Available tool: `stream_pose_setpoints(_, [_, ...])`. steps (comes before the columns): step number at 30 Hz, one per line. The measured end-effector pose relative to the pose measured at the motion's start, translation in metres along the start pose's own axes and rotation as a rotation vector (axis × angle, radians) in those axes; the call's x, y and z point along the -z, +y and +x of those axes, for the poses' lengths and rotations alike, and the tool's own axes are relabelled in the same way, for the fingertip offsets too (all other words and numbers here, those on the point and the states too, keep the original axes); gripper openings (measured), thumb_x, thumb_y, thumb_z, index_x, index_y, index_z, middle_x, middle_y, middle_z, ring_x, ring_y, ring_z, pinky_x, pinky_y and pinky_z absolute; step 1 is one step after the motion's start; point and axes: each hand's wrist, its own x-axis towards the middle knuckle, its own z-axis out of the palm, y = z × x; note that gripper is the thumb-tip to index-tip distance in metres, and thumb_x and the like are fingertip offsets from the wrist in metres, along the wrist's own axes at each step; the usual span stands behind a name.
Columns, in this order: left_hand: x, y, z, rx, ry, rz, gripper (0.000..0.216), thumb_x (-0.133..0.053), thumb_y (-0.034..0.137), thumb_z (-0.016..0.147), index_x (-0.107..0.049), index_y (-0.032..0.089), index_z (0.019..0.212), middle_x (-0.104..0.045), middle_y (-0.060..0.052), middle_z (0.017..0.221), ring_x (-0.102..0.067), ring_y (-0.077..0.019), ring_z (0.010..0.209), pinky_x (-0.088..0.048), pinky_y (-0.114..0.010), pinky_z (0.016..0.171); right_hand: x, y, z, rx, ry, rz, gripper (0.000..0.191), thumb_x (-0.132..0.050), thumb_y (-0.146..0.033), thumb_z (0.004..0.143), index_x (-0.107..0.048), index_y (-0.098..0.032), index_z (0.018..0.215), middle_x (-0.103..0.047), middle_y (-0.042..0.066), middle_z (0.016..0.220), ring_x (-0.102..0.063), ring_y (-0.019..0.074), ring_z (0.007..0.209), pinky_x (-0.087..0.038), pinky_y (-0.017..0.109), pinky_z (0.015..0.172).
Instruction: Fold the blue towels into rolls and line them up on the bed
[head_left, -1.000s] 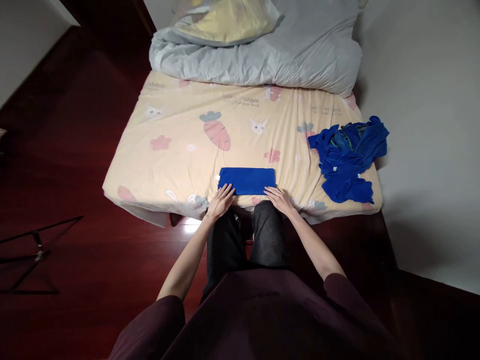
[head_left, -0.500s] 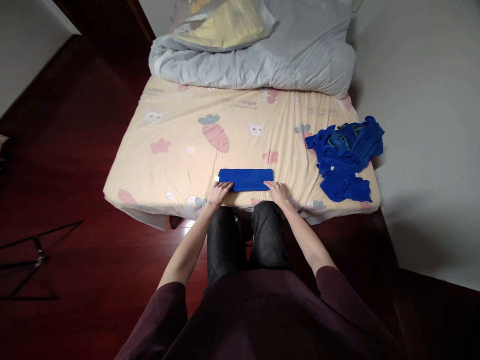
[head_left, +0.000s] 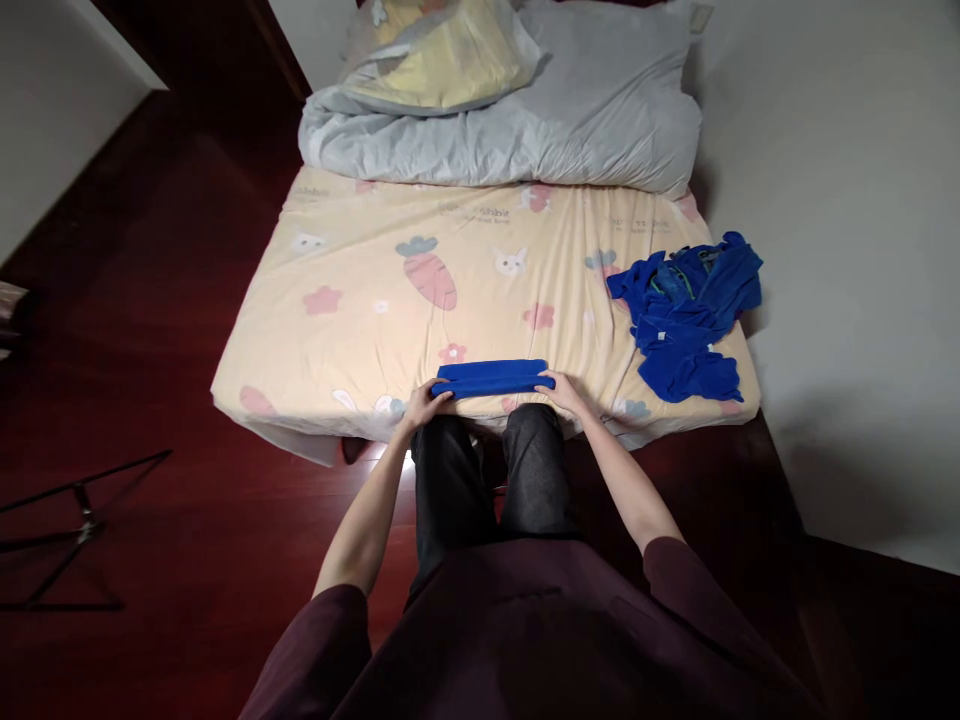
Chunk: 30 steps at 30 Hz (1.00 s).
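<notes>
Gripping the blue towel (head_left: 491, 378) are left hand (head_left: 422, 403) and right hand (head_left: 564, 393).

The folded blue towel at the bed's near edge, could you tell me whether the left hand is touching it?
Touching. The head view shows the left hand gripping one end of the folded blue towel.

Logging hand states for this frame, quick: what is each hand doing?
Left hand: closed on the towel, at its left end.
Right hand: closed on the towel, at its right end.
</notes>
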Motion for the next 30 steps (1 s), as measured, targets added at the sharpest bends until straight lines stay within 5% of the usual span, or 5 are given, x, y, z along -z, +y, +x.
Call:
stream_pose_setpoints(7, [-0.017, 0.000, 0.012, 0.166, 0.196, 0.028, 0.048, -0.054, 0.060, 0.094, -0.066, 0.018, 0.113, -0.074, -0.011, 0.093, -0.070, -0.0291, 0.092, -0.054, -0.041, 0.088, -0.015, 0.018, -0.001, -0.063, 0.135, -0.005, 0.037, -0.066, -0.035, 0.095, -0.071, -0.016, 0.125, -0.077, 0.010, 0.112, -0.073, 0.0223, 0.103, -0.057, 0.034, 0.094])
stream_pose_setpoints(17, [-0.021, 0.000, 0.025, 0.282, 0.191, 0.171, 0.050, -0.047, 0.062, 0.100, -0.067, 0.019, 0.114, -0.075, -0.023, 0.112, -0.069, -0.0418, 0.114, -0.050, -0.049, 0.095, -0.015, 0.016, -0.004, -0.176, 0.102, -0.268, 0.040, -0.052, -0.050, 0.107, -0.072, -0.019, 0.121, -0.077, 0.012, 0.112, -0.073, 0.0233, 0.102, -0.052, 0.029, 0.088])
stream_pose_setpoints(25, [-0.017, 0.018, 0.035, 0.441, 0.106, 0.398, 0.053, -0.043, 0.059, 0.104, -0.070, 0.017, 0.123, -0.075, -0.021, 0.124, -0.069, -0.0359, 0.121, -0.052, -0.042, 0.099, -0.013, -0.008, 0.009, -0.370, 0.074, -0.399, 0.043, -0.052, -0.055, 0.106, -0.076, -0.019, 0.108, -0.078, 0.013, 0.110, -0.072, 0.0232, 0.101, -0.048, 0.026, 0.082])
stream_pose_setpoints(30, [-0.012, 0.034, 0.042, 0.520, 0.079, 0.456, 0.056, -0.046, 0.060, 0.102, -0.067, 0.015, 0.128, -0.074, -0.026, 0.121, -0.070, -0.0406, 0.115, -0.053, -0.048, 0.093, -0.003, -0.021, 0.012, -0.482, 0.057, -0.361, 0.046, -0.058, -0.060, 0.100, -0.078, -0.019, 0.099, -0.078, 0.010, 0.097, -0.073, 0.0241, 0.091, -0.046, 0.026, 0.072])
